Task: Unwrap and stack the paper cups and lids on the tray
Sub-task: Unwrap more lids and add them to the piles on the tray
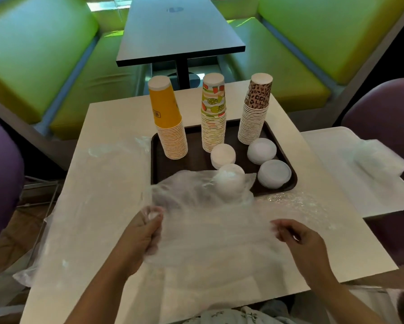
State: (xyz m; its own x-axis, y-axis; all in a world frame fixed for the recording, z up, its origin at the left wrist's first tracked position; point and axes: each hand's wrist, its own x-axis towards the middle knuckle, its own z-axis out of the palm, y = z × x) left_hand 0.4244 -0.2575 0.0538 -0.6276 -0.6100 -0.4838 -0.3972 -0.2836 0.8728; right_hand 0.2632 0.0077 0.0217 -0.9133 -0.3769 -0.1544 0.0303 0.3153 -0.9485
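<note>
There, the left hand (143, 232) had its fingers curled round a bunched edge of the clear plastic wrap (196, 220), gripping it. The right hand (300, 239) pinched the wrap's other edge between thumb and fingertips, though blur made the exact hold hard to read. The wrap stretched between both hands and reached toward 12 o'clock, where it still covered a stack of white lids (230, 183) at the near edge of the brown tray (156, 160).

On the tray, three more lid stacks (223, 155) lay bare from 12 to 1 o'clock of the wrapped one. Beyond them stood three upturned cup stacks: an orange stack (166, 106) at 11 o'clock bearing small dark print too blurred to read, a fruit-patterned stack (213, 106) at 12, and a leopard-print stack (258, 99) at 1.

The tray sat on a pale table (102, 127). More loose plastic (116, 148) lay at 10 o'clock and a crumpled sheet (380, 160) at 2 on an adjoining table. A dark table (173, 31) and green benches (32, 54) stood farther off.
</note>
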